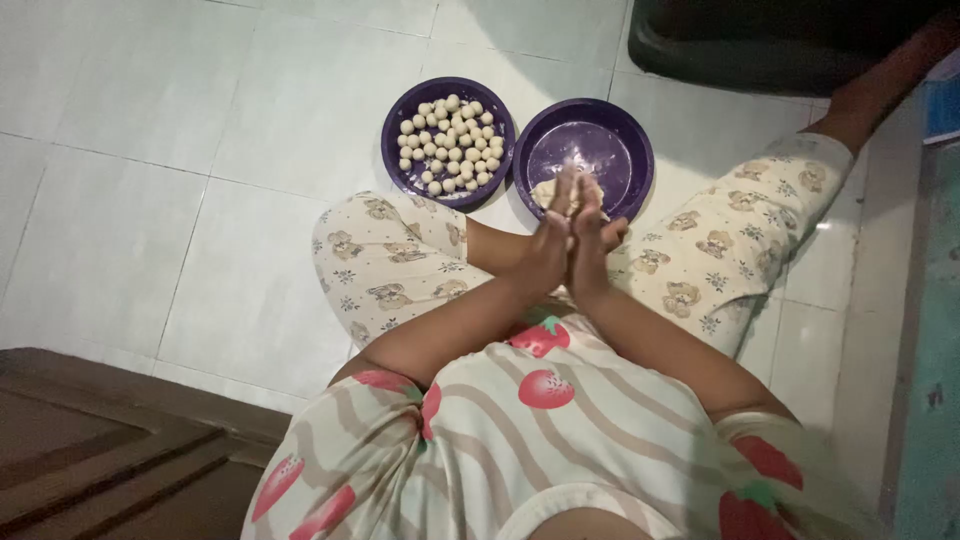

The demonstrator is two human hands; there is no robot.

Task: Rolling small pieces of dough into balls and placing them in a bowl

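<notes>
My left hand [546,248] and my right hand [590,240] are pressed flat, palm to palm, with the fingers straight and pointing away from me. They hover over the near rim of a purple bowl [620,130]. That bowl holds a lump of pale dough [543,192] at its near edge, just left of my fingertips. Whatever lies between my palms is hidden. To the left, a second purple bowl [395,135] is filled with several small round dough balls [450,140].
I sit on a white tiled floor [200,180] with my legs in patterned trousers [385,265] spread around the bowls. A dark object [760,45] lies at the back right. A brown wooden step [110,440] is at the near left, and a teal surface [935,330] runs along the right.
</notes>
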